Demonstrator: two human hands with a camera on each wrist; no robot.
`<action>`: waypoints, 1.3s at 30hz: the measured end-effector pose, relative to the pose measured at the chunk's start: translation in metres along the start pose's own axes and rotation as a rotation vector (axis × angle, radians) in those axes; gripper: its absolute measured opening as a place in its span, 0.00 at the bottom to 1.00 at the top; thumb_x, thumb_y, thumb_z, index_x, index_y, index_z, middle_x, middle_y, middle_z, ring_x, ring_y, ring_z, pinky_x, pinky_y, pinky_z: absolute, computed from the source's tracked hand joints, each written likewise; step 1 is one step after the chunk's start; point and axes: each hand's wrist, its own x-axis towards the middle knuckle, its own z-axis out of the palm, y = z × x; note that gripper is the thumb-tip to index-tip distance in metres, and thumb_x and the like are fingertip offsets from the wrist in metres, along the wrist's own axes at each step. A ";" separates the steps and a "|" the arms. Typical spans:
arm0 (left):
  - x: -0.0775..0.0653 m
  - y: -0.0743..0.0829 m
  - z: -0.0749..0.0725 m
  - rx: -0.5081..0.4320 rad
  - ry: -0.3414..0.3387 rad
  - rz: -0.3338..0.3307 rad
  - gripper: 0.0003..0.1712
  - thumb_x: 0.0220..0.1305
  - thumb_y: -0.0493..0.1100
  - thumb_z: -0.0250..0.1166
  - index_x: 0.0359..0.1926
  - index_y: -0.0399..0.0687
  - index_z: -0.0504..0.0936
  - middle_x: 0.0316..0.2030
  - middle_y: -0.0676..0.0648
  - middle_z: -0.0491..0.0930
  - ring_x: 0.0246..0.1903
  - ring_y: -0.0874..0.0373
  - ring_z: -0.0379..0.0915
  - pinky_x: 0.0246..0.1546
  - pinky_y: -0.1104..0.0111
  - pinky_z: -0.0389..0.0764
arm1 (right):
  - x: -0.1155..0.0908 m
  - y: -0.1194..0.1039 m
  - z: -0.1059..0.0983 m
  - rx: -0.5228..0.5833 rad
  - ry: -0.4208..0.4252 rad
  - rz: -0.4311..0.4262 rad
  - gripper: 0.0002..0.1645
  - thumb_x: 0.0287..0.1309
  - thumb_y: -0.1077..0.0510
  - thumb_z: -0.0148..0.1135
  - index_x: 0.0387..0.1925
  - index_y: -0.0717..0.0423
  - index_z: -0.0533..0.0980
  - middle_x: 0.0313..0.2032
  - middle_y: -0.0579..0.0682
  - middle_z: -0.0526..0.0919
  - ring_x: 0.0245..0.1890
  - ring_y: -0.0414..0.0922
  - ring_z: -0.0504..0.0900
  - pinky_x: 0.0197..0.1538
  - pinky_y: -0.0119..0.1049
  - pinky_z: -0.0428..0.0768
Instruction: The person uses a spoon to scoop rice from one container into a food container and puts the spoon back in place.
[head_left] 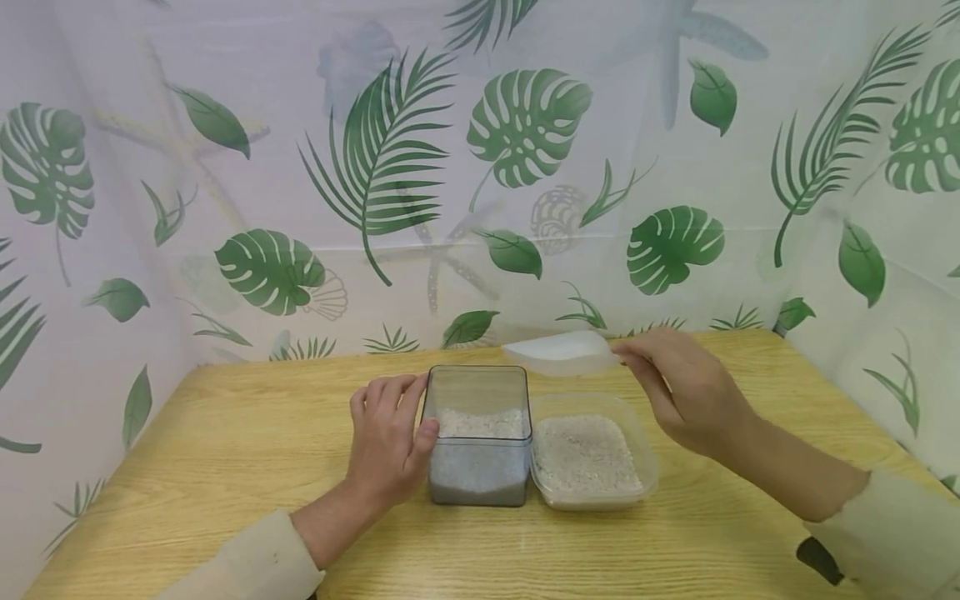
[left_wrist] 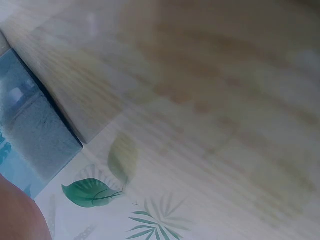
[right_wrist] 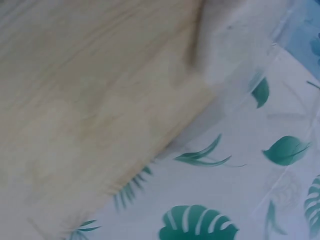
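Observation:
My left hand (head_left: 390, 433) holds the left side of a square, smoky clear container (head_left: 480, 475), its thumb by the near left corner of the rim. Pale grains that look like rice (head_left: 480, 423) partly fill this container. In the left wrist view the container (left_wrist: 42, 125) shows at the left edge, bluish. A translucent white scoop (head_left: 562, 354) is pinched by its handle end in my right hand (head_left: 690, 392), raised behind the two containers. Directly below the scoop stands a clear plastic tub (head_left: 647, 475) of similar grains (head_left: 588, 454), beside the smoky container.
The containers stand on a wood-grain table (head_left: 262, 450). Behind it and along both sides hangs a white sheet printed with green leaves (head_left: 420, 275). The right wrist view is blurred and shows mostly the table (right_wrist: 90, 100) and sheet (right_wrist: 260, 185).

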 end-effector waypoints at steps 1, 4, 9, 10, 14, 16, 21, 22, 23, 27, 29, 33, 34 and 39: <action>0.000 0.000 0.000 0.001 -0.001 -0.002 0.48 0.75 0.66 0.26 0.56 0.33 0.79 0.48 0.37 0.78 0.49 0.43 0.67 0.51 0.44 0.58 | 0.006 -0.003 0.002 0.003 -0.002 -0.011 0.22 0.77 0.53 0.45 0.41 0.65 0.81 0.31 0.51 0.81 0.29 0.41 0.73 0.34 0.30 0.71; 0.000 0.000 -0.001 -0.001 -0.005 -0.005 0.48 0.75 0.66 0.27 0.57 0.33 0.79 0.48 0.36 0.78 0.49 0.43 0.67 0.51 0.44 0.57 | 0.021 -0.012 0.009 0.002 -0.024 -0.050 0.20 0.77 0.54 0.46 0.41 0.64 0.80 0.32 0.51 0.82 0.29 0.43 0.75 0.33 0.32 0.73; 0.000 0.000 -0.001 -0.002 -0.012 -0.003 0.46 0.76 0.65 0.29 0.57 0.33 0.79 0.48 0.37 0.78 0.50 0.43 0.67 0.52 0.43 0.57 | 0.036 -0.022 0.025 -0.024 -0.114 -0.136 0.20 0.77 0.57 0.44 0.40 0.64 0.80 0.34 0.53 0.83 0.33 0.47 0.81 0.35 0.37 0.81; 0.000 0.000 -0.001 -0.003 -0.012 -0.003 0.45 0.76 0.64 0.30 0.57 0.33 0.79 0.48 0.36 0.78 0.50 0.43 0.67 0.52 0.43 0.57 | 0.039 -0.024 0.028 -0.038 -0.140 -0.160 0.20 0.77 0.59 0.43 0.40 0.64 0.81 0.35 0.53 0.83 0.33 0.47 0.82 0.36 0.38 0.82; 0.000 0.000 -0.001 -0.005 -0.014 -0.005 0.45 0.75 0.65 0.30 0.57 0.33 0.79 0.49 0.37 0.78 0.50 0.43 0.67 0.52 0.44 0.57 | 0.045 -0.027 0.042 -0.114 -0.243 -0.252 0.22 0.73 0.65 0.38 0.39 0.62 0.82 0.34 0.52 0.83 0.34 0.47 0.83 0.40 0.38 0.83; 0.000 0.000 -0.001 -0.005 -0.014 -0.006 0.46 0.75 0.65 0.29 0.57 0.33 0.79 0.49 0.37 0.78 0.50 0.43 0.67 0.52 0.44 0.57 | 0.047 -0.029 0.049 -0.145 -0.281 -0.284 0.21 0.66 0.69 0.40 0.39 0.61 0.82 0.33 0.51 0.82 0.34 0.47 0.82 0.39 0.36 0.82; 0.000 -0.001 -0.001 -0.004 -0.011 -0.003 0.45 0.76 0.65 0.29 0.57 0.33 0.79 0.49 0.37 0.78 0.50 0.43 0.67 0.52 0.44 0.57 | 0.055 -0.036 0.062 -0.201 -0.423 -0.312 0.15 0.55 0.71 0.54 0.42 0.59 0.81 0.34 0.50 0.81 0.34 0.45 0.79 0.37 0.34 0.80; 0.000 -0.001 -0.001 -0.003 -0.011 -0.002 0.45 0.76 0.65 0.29 0.57 0.33 0.79 0.49 0.37 0.78 0.50 0.43 0.67 0.52 0.44 0.57 | 0.058 -0.038 0.064 -0.207 -0.470 -0.315 0.15 0.54 0.71 0.56 0.42 0.58 0.80 0.35 0.49 0.81 0.35 0.45 0.79 0.38 0.33 0.80; 0.000 -0.001 -0.001 -0.003 -0.011 -0.001 0.46 0.76 0.65 0.28 0.57 0.33 0.79 0.48 0.37 0.78 0.50 0.43 0.67 0.52 0.44 0.57 | 0.060 -0.040 0.066 -0.205 -0.520 -0.310 0.14 0.54 0.71 0.58 0.42 0.58 0.80 0.35 0.48 0.81 0.35 0.45 0.79 0.39 0.33 0.79; 0.000 -0.001 -0.001 0.000 -0.013 -0.004 0.48 0.75 0.67 0.26 0.57 0.33 0.79 0.49 0.37 0.78 0.50 0.44 0.67 0.52 0.44 0.57 | 0.073 -0.049 0.072 -0.173 -0.738 -0.230 0.14 0.54 0.71 0.62 0.42 0.56 0.77 0.35 0.48 0.80 0.36 0.45 0.79 0.40 0.35 0.79; 0.000 -0.001 -0.001 -0.001 -0.010 -0.004 0.48 0.75 0.67 0.26 0.57 0.33 0.79 0.49 0.37 0.78 0.50 0.44 0.67 0.52 0.44 0.57 | 0.080 -0.053 0.076 -0.162 -0.841 -0.146 0.13 0.57 0.70 0.61 0.44 0.57 0.77 0.37 0.49 0.80 0.37 0.46 0.79 0.41 0.37 0.79; 0.000 -0.001 0.000 0.003 -0.004 -0.003 0.49 0.75 0.67 0.26 0.56 0.33 0.80 0.48 0.37 0.78 0.49 0.44 0.68 0.52 0.45 0.58 | 0.090 -0.059 0.086 -0.216 -0.987 -0.066 0.09 0.68 0.57 0.58 0.46 0.56 0.77 0.38 0.49 0.80 0.38 0.46 0.79 0.45 0.38 0.79; 0.000 -0.001 0.000 0.004 -0.003 -0.002 0.49 0.75 0.67 0.26 0.56 0.33 0.80 0.48 0.37 0.78 0.49 0.44 0.68 0.51 0.45 0.58 | 0.090 -0.060 0.088 -0.239 -1.007 -0.068 0.11 0.70 0.53 0.57 0.45 0.56 0.77 0.37 0.49 0.80 0.37 0.46 0.78 0.45 0.38 0.79; 0.000 -0.001 0.000 0.012 0.007 0.008 0.48 0.75 0.66 0.26 0.56 0.32 0.80 0.47 0.37 0.79 0.48 0.43 0.69 0.50 0.44 0.59 | 0.092 -0.063 0.096 -0.327 -1.023 -0.136 0.21 0.70 0.42 0.55 0.37 0.55 0.80 0.31 0.47 0.78 0.32 0.44 0.75 0.40 0.37 0.78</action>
